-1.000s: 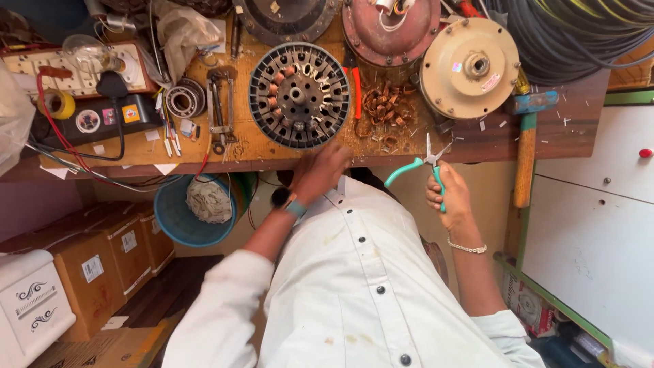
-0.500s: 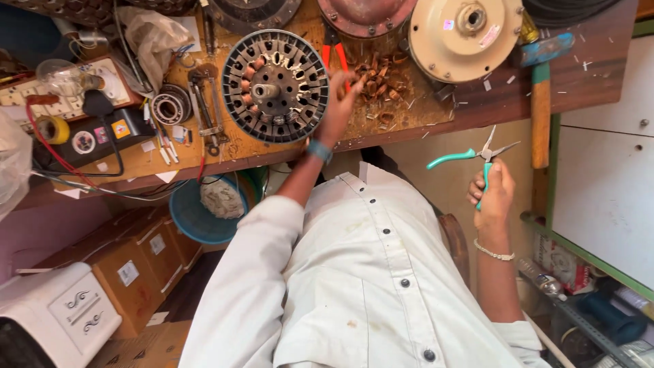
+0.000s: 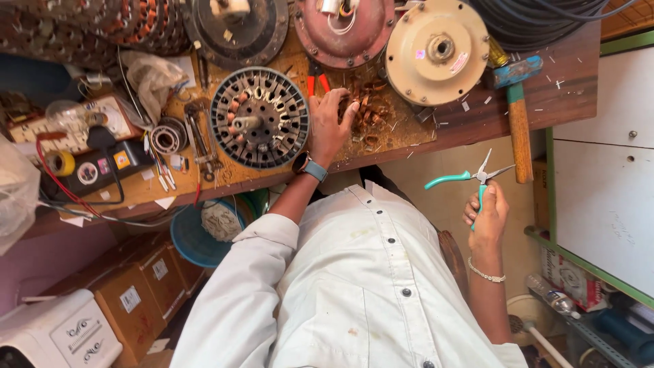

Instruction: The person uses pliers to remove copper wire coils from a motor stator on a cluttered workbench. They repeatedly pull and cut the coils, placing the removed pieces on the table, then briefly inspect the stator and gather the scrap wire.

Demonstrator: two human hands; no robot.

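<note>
**Currently: left hand on copper scrap, right hand holding pliers off the surface**

Left hand (image 3: 329, 123) lies palm-down on the worn wooden surface (image 3: 477, 119), fingers spread and loosely curled over a pile of cut copper wire loops (image 3: 371, 112). Can't tell whether any wire is actually pinched. A watch with a blue strap (image 3: 310, 165) sits on that wrist.

Just left of the hand, touching or nearly so: a round dark motor stator with copper windings in its slots (image 3: 259, 126). Red plier handles (image 3: 317, 84) poke out just above the fingers.

Right hand (image 3: 487, 215) is off the surface, below its edge, closed around one handle of the teal-handled needle-nose pliers (image 3: 470, 178). Plier jaws stand apart, tips pointing up and to the right; the other handle sticks out to the left, free. A thin bracelet (image 3: 486, 274) is on that wrist.

Also on the surface: a cream round motor end cover (image 3: 436, 51) above the copper pile, a reddish round motor housing (image 3: 344, 31) beside it, and a hammer with a blue head and wooden handle (image 3: 519, 123) lying over the edge at right.
</note>
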